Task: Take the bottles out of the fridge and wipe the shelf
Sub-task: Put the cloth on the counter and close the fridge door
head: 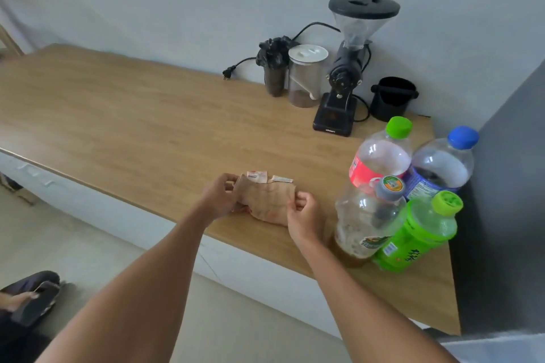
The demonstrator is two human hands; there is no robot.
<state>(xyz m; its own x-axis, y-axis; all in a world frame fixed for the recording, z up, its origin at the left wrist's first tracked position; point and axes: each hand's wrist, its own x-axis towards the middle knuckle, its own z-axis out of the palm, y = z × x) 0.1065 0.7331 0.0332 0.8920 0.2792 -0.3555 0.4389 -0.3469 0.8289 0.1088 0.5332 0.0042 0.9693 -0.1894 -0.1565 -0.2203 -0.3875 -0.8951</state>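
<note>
Cloth [267, 200] on bench [124, 115], pinched at both ends by left hand [218, 197] and right hand [305, 216]. Four bottles [380, 162] crowded just right of cloth. Risk: right elbow swinging out, toppling nearest bottle off bench edge.

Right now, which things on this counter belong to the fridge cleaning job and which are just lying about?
Job: brown cloth held by left hand and right hand; four plastic bottles.

Lying about: coffee grinder, lidded clear canister, black knock box, dark cup.
</note>
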